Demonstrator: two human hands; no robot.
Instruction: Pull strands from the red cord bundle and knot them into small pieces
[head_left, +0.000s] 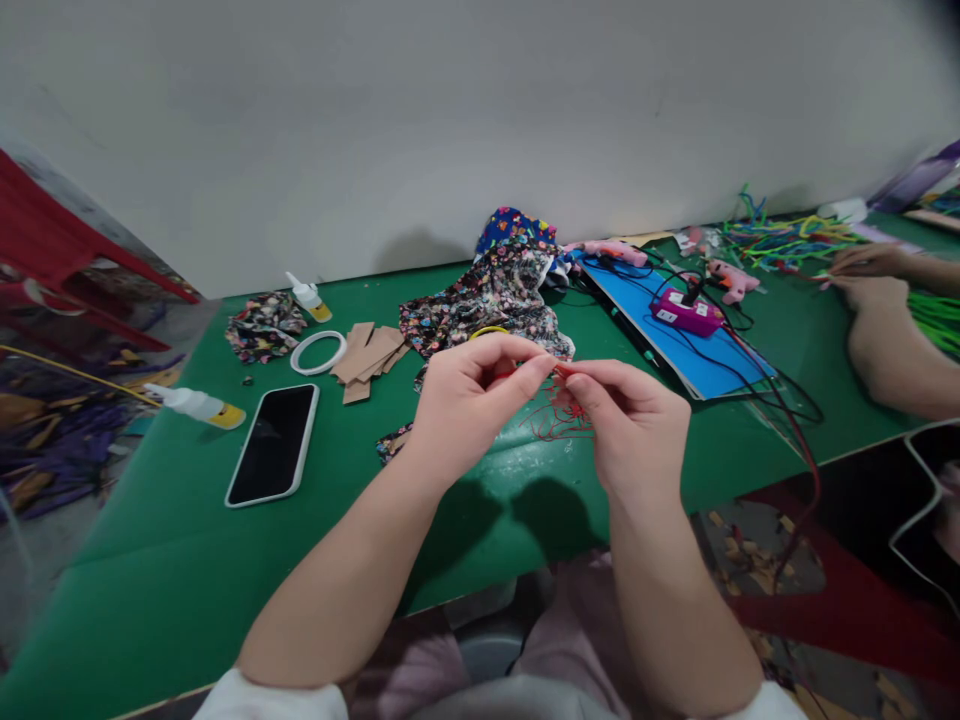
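Observation:
My left hand (pixel 484 395) and my right hand (pixel 630 420) meet over the table, thumbs and forefingers pinched together. Between the fingertips is a short bit of red thread (pixel 561 369); how it is looped or knotted is too small to tell. Just below and behind the fingers, a loose tangle of red thread (pixel 564 425) spreads over the green tabletop. Black floral fabric (pixel 487 300) lies crumpled beyond my left hand, with part of a yellow ring (pixel 491 331) on it. Strips of brown cardboard (pixel 369 358) lie left of the fabric.
On the left are a phone (pixel 274 445), a white ring (pixel 319 353), two glue bottles (pixel 202 407) and a floral scrap (pixel 266 328). To the right, a purple power strip (pixel 686 312) and cables lie on a blue folder (pixel 637 320), near pink glue guns (pixel 731 282). Another person's hands (pixel 870 285) work at far right.

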